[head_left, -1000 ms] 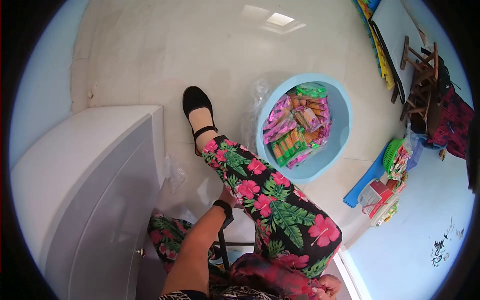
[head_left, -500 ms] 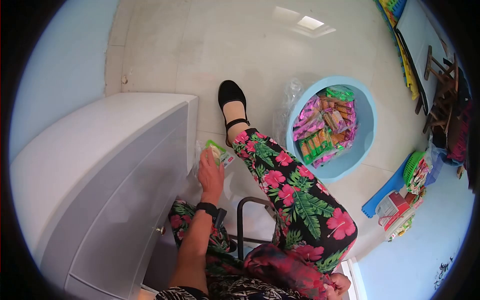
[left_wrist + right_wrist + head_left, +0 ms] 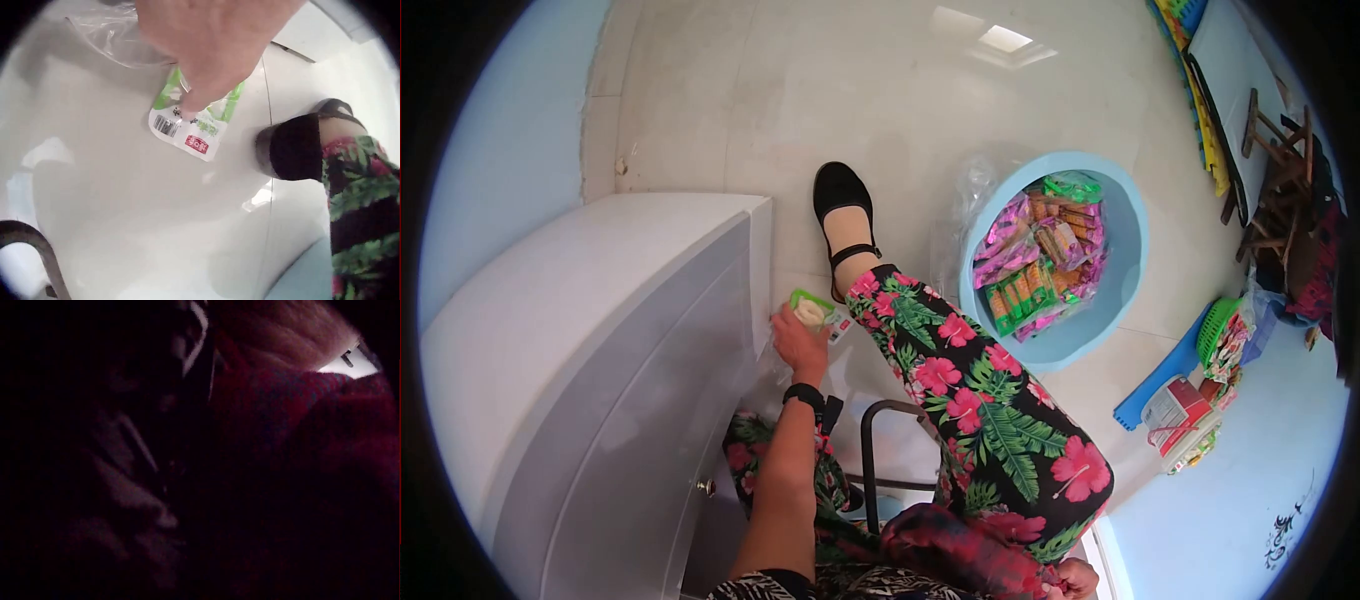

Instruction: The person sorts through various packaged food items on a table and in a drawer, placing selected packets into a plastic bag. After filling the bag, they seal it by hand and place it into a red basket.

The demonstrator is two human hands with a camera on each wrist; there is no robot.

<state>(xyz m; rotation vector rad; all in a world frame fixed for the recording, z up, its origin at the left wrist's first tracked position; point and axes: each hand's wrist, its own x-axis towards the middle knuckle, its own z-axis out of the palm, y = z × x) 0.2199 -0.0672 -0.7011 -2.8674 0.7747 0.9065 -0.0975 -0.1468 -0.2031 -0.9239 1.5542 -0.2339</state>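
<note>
Where the white cabinet meets the pale floor tiles: a small green-and-white plastic snack packet with barcode and red label, pinched in left hand, fingers curled on it, beside a black shoe. Right hand low by the lap, fingers' state indiscernible.

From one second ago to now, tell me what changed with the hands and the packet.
The left hand, which reached down beside the flowered leg with no packet in sight, has come up by the white cabinet holding a green and white snack packet in its fingers. The right hand stayed on the red cloth in the lap. The blue basin of snacks looks untouched.
</note>
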